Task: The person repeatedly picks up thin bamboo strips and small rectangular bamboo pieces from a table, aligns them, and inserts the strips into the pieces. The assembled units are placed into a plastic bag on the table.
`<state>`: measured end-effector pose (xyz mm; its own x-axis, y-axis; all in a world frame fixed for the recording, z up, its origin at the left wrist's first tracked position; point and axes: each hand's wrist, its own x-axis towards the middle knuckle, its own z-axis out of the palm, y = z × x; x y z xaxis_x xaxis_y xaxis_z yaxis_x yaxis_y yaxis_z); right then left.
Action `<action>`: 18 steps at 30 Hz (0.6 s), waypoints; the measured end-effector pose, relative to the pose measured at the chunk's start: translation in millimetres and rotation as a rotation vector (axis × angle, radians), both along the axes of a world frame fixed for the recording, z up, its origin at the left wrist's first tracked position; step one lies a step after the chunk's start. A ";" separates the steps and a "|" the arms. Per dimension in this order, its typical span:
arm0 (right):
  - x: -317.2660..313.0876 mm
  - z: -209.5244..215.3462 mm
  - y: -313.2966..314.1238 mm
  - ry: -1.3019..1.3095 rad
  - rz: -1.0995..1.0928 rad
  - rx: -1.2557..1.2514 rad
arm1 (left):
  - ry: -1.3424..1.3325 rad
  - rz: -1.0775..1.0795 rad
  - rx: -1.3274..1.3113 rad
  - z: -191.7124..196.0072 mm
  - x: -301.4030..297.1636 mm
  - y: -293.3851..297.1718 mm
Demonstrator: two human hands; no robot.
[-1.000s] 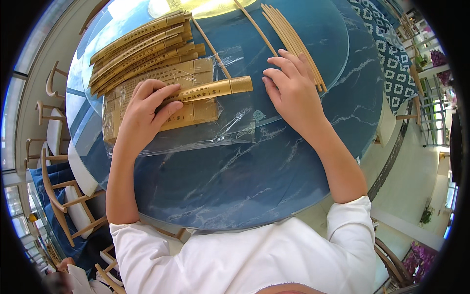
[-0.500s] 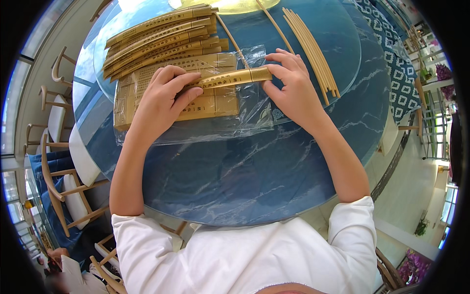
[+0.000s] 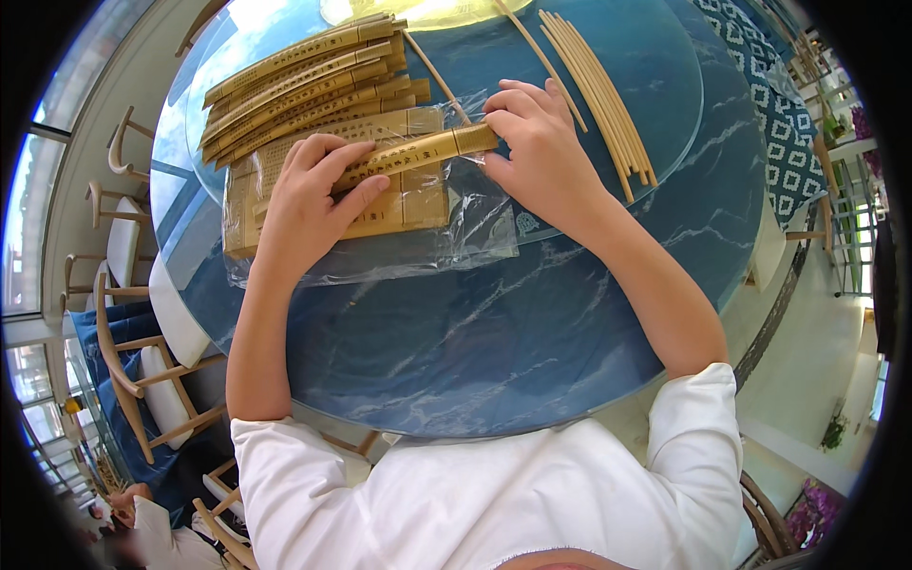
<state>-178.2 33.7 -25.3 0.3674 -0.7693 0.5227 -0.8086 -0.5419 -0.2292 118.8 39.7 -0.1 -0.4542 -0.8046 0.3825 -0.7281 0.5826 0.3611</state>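
A narrow gold-brown paper chopstick sleeve [image 3: 418,154], printed with dark characters, lies slanted between my two hands. My left hand [image 3: 312,195] grips its left part, thumb below and fingers above. At the sleeve's right end, the fingers and thumb of my right hand [image 3: 543,142] are closed on it. Beneath the sleeve is a flat stack of similar sleeves [image 3: 418,207] in a clear plastic bag [image 3: 484,237]. Just beyond, several bulging sleeves [image 3: 299,81] are heaped at the far left. Whether anything is inside the held sleeve cannot be seen.
Several bare wooden chopsticks [image 3: 600,104] lie side by side to the right of my right hand. Single chopsticks [image 3: 435,74] lie farther in. A yellow dish [image 3: 427,11] stands at the far edge of the blue marbled table [image 3: 456,351]. Wooden chairs [image 3: 142,370] stand at left.
My right hand has moved a little left, with the sleeve's right end. My left hand keeps its grip. The view has shifted slightly.
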 end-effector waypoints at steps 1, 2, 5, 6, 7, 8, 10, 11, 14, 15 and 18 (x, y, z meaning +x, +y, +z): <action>0.7 -0.7 0.4 0.013 -0.010 -0.011 | 0.003 -0.001 0.001 0.0 -0.2 0.1; -1.6 -0.3 1.0 0.029 -0.040 -0.047 | 0.005 -0.002 0.002 0.1 -0.6 0.1; -23.7 2.9 5.9 0.033 -0.098 -0.112 | 0.011 -0.021 -0.006 1.8 -1.5 0.1; -37.6 4.9 5.8 0.002 -0.107 -0.111 | 0.005 -0.025 -0.007 1.6 -2.5 -0.1; -47.3 7.8 5.8 -0.037 -0.110 -0.113 | -0.007 -0.021 -0.012 1.5 -1.7 0.4; -55.0 15.0 8.8 0.020 -0.166 -0.220 | -0.020 -0.018 -0.016 1.3 -0.9 0.9; -70.4 38.3 19.6 -0.400 -0.257 0.092 | -0.080 -0.008 -0.074 1.3 -0.7 2.1; -79.7 44.6 24.6 -0.612 -0.299 0.249 | -0.110 -0.004 -0.103 2.2 -0.5 3.0; -135.9 39.8 13.2 -0.853 -0.192 0.144 | -0.215 -0.035 -0.147 11.6 -4.6 -2.0; -140.8 42.2 11.6 -1.030 -0.177 0.148 | -0.230 -0.045 -0.165 14.7 -7.8 -2.9; -160.1 52.4 7.7 -1.461 -0.089 0.182 | -0.247 -0.085 -0.188 20.8 -20.0 -5.2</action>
<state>-338.3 41.4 27.0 -0.4395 -0.8550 0.2753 0.1662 -0.3786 -0.9105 98.8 34.5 20.7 -0.6144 -0.6854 0.3907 -0.7261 0.6850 0.0599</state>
